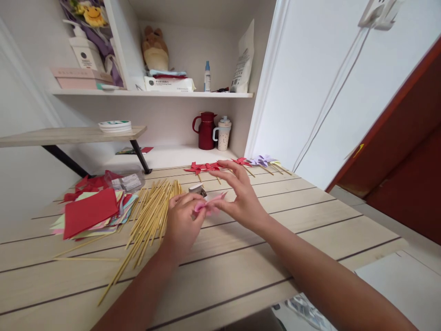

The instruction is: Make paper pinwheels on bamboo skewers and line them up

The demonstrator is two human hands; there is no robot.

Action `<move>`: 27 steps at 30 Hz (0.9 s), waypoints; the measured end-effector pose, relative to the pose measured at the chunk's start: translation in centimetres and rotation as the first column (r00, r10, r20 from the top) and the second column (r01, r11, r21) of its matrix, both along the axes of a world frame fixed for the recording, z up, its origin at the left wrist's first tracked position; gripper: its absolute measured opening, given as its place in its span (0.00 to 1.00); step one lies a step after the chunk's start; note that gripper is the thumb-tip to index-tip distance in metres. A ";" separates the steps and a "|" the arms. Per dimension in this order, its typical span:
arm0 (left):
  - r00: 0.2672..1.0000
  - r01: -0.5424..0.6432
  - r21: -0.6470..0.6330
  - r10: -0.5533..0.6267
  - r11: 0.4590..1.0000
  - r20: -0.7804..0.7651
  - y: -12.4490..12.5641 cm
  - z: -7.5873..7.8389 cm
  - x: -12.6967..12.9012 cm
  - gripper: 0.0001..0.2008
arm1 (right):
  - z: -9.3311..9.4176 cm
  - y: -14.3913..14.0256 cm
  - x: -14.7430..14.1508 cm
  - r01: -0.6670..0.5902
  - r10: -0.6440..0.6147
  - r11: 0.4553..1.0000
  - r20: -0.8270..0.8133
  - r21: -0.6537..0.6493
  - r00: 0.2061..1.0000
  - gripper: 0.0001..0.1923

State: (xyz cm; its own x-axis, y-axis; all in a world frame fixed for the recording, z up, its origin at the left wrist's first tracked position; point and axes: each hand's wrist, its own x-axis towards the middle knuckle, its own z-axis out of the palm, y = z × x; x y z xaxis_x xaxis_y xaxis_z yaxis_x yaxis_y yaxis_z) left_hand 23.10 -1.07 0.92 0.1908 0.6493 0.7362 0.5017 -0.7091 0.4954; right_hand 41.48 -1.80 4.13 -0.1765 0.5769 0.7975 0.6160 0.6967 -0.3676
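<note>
Over the middle of the table, a small folded piece of pink paper (216, 203) is pinched in my left hand (184, 221), its corners sticking out to the right. My right hand (243, 197) is at the paper's right side, its thumb against the edge and its other fingers raised and spread. Just behind my left hand is a small open box (198, 189) with tiny contents that I cannot make out. A pile of thin wooden sticks (153, 216) lies left of my left hand, partly hidden by it.
Red paper pinwheels (196, 168) and a lilac pinwheel (262, 160) on sticks line the table's back edge. At left lie stacked coloured paper sheets (90, 212) and a clear plastic packet (131, 181). A red jug (206, 131) and a lidded cup (223, 133) stand behind.
</note>
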 end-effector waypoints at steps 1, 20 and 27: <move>0.999 -0.001 0.056 0.003 0.998 -0.039 0.0 -0.1 0.0 0.08 | -0.1 -0.1 -0.2 0.006 -0.006 1.000 0.054 -0.003 0.999 0.32; 0.997 -0.046 0.187 0.057 0.981 -0.054 0.4 -0.2 -0.3 0.05 | -0.8 0.5 -0.3 -0.062 0.074 0.960 0.035 -0.271 0.997 0.03; 0.997 -0.063 0.086 0.066 0.994 -0.033 0.4 -0.1 -0.4 0.04 | -0.8 0.5 -0.3 -0.125 0.134 0.955 0.014 -0.268 0.991 0.04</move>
State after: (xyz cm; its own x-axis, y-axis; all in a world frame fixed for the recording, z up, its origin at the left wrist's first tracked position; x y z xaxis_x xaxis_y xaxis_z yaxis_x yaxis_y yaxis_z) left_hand 22.75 -0.71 0.79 0.1772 0.5967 0.7826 0.5639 -0.7133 0.4162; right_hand 41.18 -1.30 3.31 -0.2867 0.7379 0.6110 0.5411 0.6510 -0.5324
